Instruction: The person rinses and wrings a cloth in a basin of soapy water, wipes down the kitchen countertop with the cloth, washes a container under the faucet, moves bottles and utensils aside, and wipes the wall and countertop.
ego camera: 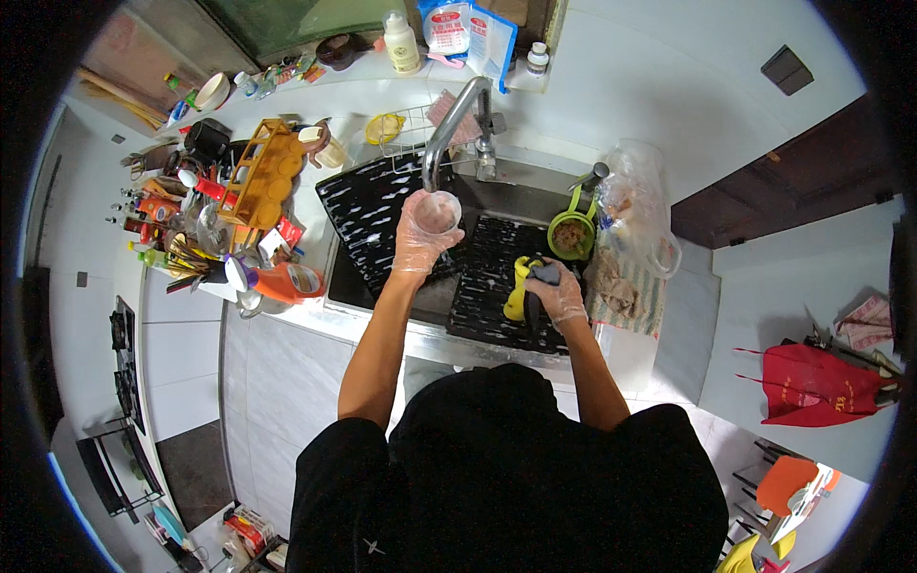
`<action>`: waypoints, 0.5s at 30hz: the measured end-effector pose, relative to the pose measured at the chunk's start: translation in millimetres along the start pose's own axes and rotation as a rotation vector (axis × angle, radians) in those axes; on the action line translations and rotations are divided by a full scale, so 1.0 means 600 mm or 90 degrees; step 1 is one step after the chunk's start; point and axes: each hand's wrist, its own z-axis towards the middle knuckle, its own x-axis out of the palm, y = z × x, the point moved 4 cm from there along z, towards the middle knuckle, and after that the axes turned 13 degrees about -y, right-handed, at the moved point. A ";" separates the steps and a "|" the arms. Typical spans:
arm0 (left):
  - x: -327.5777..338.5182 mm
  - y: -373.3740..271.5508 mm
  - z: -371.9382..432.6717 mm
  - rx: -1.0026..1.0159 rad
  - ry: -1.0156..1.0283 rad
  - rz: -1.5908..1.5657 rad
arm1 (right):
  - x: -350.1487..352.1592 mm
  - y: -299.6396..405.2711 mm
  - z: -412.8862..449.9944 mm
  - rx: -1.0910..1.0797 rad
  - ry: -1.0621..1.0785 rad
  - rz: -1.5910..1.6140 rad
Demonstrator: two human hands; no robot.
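Note:
My left hand (418,247), in a clear plastic glove, holds a clear cup (438,213) under the spout of the chrome faucet (458,114). My right hand (563,294), gloved the same way, grips a dark grey and yellow scrubber (517,290) of a kind I cannot make out. Beneath it, a black panel (487,251) streaked with white lies over the right part of the steel sink (433,309). A second streaked black panel (365,208) leans at a slant on the left. Just beyond my right hand sits a green strainer (571,236) with brownish scraps inside.
A clear plastic bag (634,200) and a crumpled rag (617,290) on a striped cloth (648,315) border the sink's right side. On the left counter stand an orange spray bottle (286,281), a brown rack (269,172) and crowded bottles. A wire rack (405,132) sits behind the sink.

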 end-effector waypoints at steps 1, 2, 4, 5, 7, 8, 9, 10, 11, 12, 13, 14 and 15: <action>-0.006 -0.008 0.000 0.025 0.003 0.047 | 0.014 0.020 0.011 -0.016 0.000 0.019; -0.013 -0.006 0.011 0.090 0.035 0.113 | 0.017 0.035 0.018 -0.016 0.004 0.001; -0.001 -0.017 0.011 -0.014 0.045 0.058 | 0.033 0.051 0.043 -0.020 0.027 0.053; 0.004 -0.014 0.010 -0.120 0.053 0.003 | 0.045 0.046 0.056 -0.012 0.040 0.088; -0.010 -0.003 0.010 -0.118 0.051 -0.015 | 0.056 0.093 0.046 -0.022 0.061 0.141; -0.007 0.002 0.005 -0.172 0.056 -0.052 | 0.060 0.097 0.047 -0.024 0.071 0.139; -0.005 0.006 -0.002 -0.228 0.059 -0.090 | 0.063 0.100 0.045 -0.024 0.082 0.137; -0.004 0.007 -0.005 -0.243 0.089 -0.078 | 0.066 0.102 0.042 -0.023 0.083 0.134; -0.003 0.007 -0.008 -0.245 0.088 -0.080 | 0.068 0.105 0.037 -0.014 0.084 0.154; -0.001 0.003 -0.013 -0.273 0.101 -0.134 | 0.070 0.106 0.031 -0.005 0.088 0.174; 0.000 0.002 -0.017 -0.301 0.113 -0.188 | 0.069 0.107 0.027 -0.004 0.089 0.171; -0.004 0.009 -0.016 -0.252 0.150 -0.170 | 0.068 0.105 0.023 -0.003 0.080 0.142; 0.001 0.000 -0.017 -0.254 0.149 -0.171 | 0.066 0.103 0.020 -0.002 0.068 0.115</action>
